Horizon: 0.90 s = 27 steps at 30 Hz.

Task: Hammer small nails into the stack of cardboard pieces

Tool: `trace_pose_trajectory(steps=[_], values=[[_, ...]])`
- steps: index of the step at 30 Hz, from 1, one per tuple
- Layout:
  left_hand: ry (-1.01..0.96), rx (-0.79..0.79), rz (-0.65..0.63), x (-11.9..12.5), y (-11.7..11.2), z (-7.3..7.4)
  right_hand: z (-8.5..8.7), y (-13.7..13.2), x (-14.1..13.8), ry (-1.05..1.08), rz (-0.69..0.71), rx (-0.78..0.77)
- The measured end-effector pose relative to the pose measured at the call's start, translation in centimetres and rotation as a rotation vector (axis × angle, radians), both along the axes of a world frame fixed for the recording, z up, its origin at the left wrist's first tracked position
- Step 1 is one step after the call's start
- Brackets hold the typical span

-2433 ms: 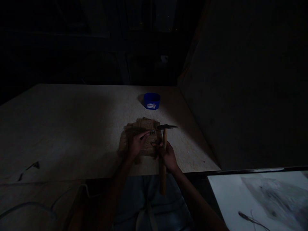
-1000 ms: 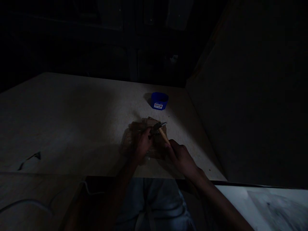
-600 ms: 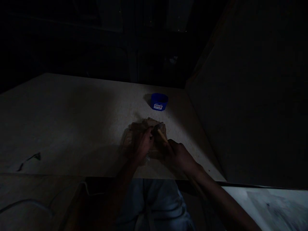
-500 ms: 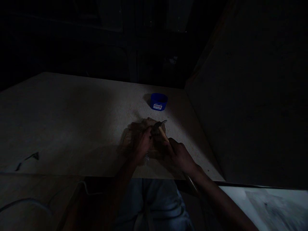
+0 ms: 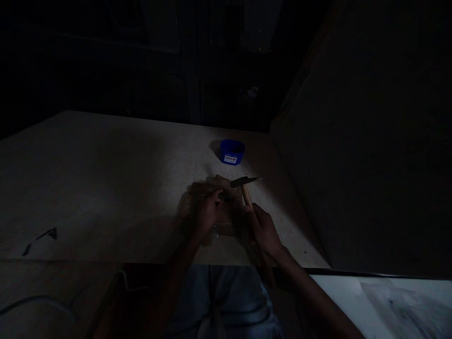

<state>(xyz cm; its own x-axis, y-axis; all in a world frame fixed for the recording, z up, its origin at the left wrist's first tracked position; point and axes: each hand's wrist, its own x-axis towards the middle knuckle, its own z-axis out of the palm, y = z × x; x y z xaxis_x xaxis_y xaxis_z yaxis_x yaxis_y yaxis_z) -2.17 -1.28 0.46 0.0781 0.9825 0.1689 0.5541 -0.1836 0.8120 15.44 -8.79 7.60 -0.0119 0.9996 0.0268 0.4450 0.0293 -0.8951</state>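
A hammer (image 5: pixel 246 181) with a wooden handle is gripped by my right hand (image 5: pixel 264 230), its metal head raised a little above the work. My left hand (image 5: pixel 208 212) lies over a brown flat piece (image 5: pixel 226 214), perhaps wood or cardboard, on the table. Its fingers close around a small dark object (image 5: pixel 226 196) that is too dim to name. Beyond the hands stands a blue plastic tub (image 5: pixel 232 152) with a white label; its inside is dark. A small clear, shiny item (image 5: pixel 215 231) sits by my left wrist.
The pale tabletop (image 5: pixel 141 160) spreads left, with a dark mark or thin object (image 5: pixel 47 233) near its left front. A tall dark panel (image 5: pixel 370 141) rises along the right side. Below left, a grey cable (image 5: pixel 38 299) curves. The light is very low.
The hammer head has moved to the right, away from my left hand, and turned more level. My left hand stays in nearly the same place.
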Motion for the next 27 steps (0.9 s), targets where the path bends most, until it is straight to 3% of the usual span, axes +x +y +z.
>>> trace_pose_trajectory(steps=[5,11,16,23,27], values=[[-0.069,-0.019,0.017,-0.1,-0.4,-0.5,-3.9,-0.9,-1.7,0.294,-0.090,-0.099],[-0.083,-0.046,-0.072,0.1,0.4,0.3,-6.8,-1.6,-2.5,0.368,-0.190,-0.047],[-0.054,-0.079,-0.205,-0.2,1.8,0.8,-7.3,-1.5,-2.6,0.393,-0.249,-0.027],[-0.074,-0.089,-0.204,-0.5,2.4,-0.3,-6.9,-1.2,-2.8,0.422,-0.243,-0.065],[-0.121,-0.097,-0.267,-0.7,2.9,-0.4,-6.5,-1.1,-3.0,0.427,-0.247,-0.055]])
